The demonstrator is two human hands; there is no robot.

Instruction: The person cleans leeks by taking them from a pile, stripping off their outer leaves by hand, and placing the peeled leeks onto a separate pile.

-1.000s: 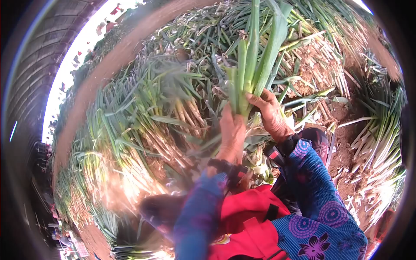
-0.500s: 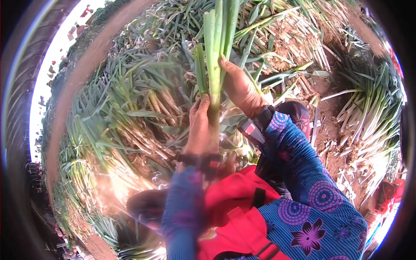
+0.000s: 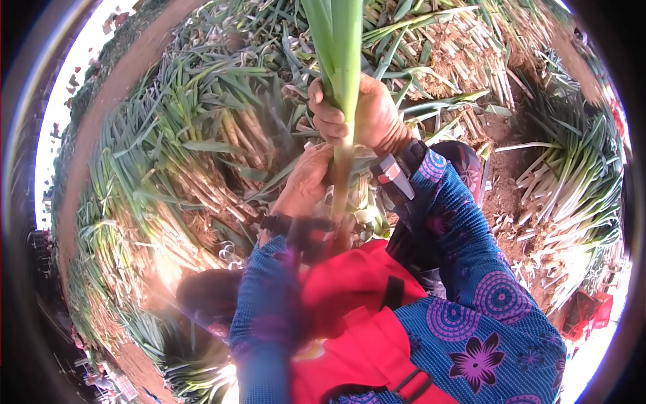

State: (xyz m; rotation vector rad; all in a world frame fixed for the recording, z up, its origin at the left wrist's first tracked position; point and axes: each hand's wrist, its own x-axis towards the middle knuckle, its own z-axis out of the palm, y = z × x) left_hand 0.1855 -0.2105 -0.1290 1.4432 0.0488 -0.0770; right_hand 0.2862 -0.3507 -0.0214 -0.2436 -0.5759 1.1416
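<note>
A thick green onion stalk (image 3: 345, 64) stands upright in front of me, its leaves running out past the top of the view. My right hand (image 3: 367, 114) is wrapped round it from behind, fingers curling to its left side. Just below, my left hand (image 3: 308, 176) is closed beside the pale lower stem, its fingertips partly hidden. The root end is blurred near the red apron (image 3: 356, 289).
Bundles of green onions (image 3: 202, 155) lie to the left, and a pile with roots (image 3: 457, 57) at the upper right. More onions (image 3: 572, 182) lie on brown soil at the right. A red crate (image 3: 585, 313) stands at the lower right.
My right hand has gone from pinching at the leaf base to wrapping round the stalk. My left hand has moved slightly lower. A separate leaf piece by my left hand no longer shows.
</note>
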